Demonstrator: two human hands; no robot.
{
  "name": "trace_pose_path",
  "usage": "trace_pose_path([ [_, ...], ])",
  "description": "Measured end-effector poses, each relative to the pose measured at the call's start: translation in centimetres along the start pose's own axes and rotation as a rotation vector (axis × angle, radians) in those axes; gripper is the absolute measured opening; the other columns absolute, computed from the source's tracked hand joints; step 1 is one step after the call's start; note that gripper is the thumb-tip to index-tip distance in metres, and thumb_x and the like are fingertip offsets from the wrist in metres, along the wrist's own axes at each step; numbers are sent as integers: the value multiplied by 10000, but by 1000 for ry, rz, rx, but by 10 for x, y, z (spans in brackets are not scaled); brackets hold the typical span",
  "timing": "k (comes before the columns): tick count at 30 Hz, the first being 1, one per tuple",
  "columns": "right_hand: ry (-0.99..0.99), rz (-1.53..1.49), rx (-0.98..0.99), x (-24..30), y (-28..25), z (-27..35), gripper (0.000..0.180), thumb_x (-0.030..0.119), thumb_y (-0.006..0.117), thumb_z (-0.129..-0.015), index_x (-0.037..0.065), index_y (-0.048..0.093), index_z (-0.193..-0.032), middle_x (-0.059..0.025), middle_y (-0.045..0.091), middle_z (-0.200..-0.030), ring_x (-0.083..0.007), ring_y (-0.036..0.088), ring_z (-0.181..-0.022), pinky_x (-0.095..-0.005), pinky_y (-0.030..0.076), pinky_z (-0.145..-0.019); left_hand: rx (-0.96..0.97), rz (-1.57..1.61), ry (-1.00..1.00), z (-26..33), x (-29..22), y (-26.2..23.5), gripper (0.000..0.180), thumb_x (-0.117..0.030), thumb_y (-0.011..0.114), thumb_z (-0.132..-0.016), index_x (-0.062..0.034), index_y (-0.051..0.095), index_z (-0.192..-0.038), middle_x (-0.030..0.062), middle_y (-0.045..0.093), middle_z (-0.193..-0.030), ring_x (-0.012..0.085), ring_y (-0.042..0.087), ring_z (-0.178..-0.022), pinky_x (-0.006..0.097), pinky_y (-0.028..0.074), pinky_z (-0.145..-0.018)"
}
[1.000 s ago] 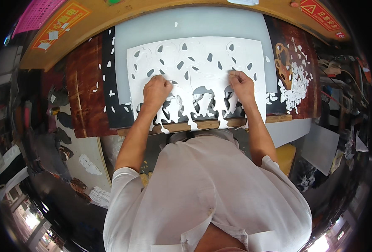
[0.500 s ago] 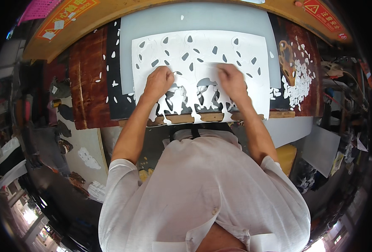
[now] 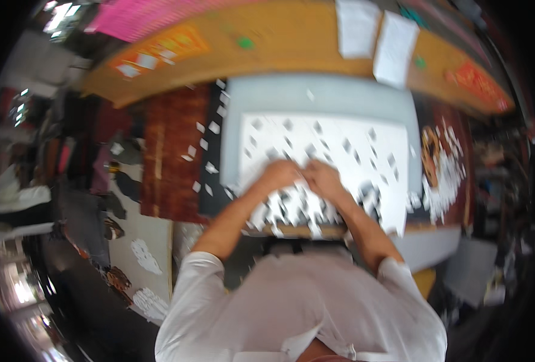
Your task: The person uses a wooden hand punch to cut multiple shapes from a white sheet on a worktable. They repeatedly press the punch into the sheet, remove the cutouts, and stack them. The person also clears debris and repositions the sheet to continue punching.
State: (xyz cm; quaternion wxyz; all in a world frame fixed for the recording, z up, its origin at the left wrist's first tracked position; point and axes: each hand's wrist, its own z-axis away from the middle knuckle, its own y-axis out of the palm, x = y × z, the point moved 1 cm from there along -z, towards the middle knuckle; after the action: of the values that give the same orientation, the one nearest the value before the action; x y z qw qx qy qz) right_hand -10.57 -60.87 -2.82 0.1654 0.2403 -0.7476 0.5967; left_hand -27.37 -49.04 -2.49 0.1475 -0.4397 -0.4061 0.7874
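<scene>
My left hand (image 3: 281, 175) and my right hand (image 3: 323, 178) meet over the middle of a white sheet (image 3: 394, 208). Both have their fingers curled in, nearly touching each other. Motion blur hides what is pinched between them, if anything. Oval holes dot the far part of the sheet, and bigger ragged cut-outs run along its near edge, below my wrists. The sheet lies on a pale blue-grey board (image 3: 315, 93).
White offcuts (image 3: 447, 181) are heaped on the right beside a tan openwork shape (image 3: 429, 158). Loose white bits lie on the black strip at left. An orange-yellow beam (image 3: 267, 57) crosses the far side, with two hanging papers (image 3: 395, 48).
My hands have come together from being well apart, the left moving right and the right moving left. The head view has shifted, showing more of the beam.
</scene>
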Motion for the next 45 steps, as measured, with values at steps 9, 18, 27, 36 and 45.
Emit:
trace_pose_path([
  [9,112,-48,-154,35,-9,1,206,146,811,-858,171,839,-1061,-46,663,-889,-257,675,-809,-390,549,-680,-157,-98,243,-2,20,-29,217,-262,664,-767,-76,703,-662,181,697,-699,430,695,-696,564,523,-630],
  [18,59,53,-129,32,-7,-4,58,184,761,-929,145,804,-925,-100,629,-840,-320,646,-774,-457,524,-654,26,-169,356,-25,53,-42,212,-248,647,-804,-84,715,-688,197,693,-732,449,678,-708,584,514,-652],
  [27,311,-64,-87,32,-2,-6,152,186,799,-856,146,766,-999,-30,701,-946,-261,712,-829,-389,570,-725,227,-230,270,-8,-12,-59,219,-276,653,-875,-66,718,-865,183,745,-862,415,713,-845,544,543,-764],
  [36,326,-49,-83,32,-2,-11,78,163,777,-874,137,739,-937,-40,679,-904,-292,694,-848,-417,565,-720,220,-92,403,-24,7,-55,289,-301,651,-963,-48,692,-828,179,711,-788,428,677,-781,529,522,-734],
  [45,411,-9,-88,46,-2,-20,64,143,726,-884,119,706,-940,-79,658,-916,-331,692,-878,-475,570,-711,-147,485,144,-23,37,-23,301,-148,621,-962,41,659,-730,86,568,-583,148,535,-550,367,432,-539],
])
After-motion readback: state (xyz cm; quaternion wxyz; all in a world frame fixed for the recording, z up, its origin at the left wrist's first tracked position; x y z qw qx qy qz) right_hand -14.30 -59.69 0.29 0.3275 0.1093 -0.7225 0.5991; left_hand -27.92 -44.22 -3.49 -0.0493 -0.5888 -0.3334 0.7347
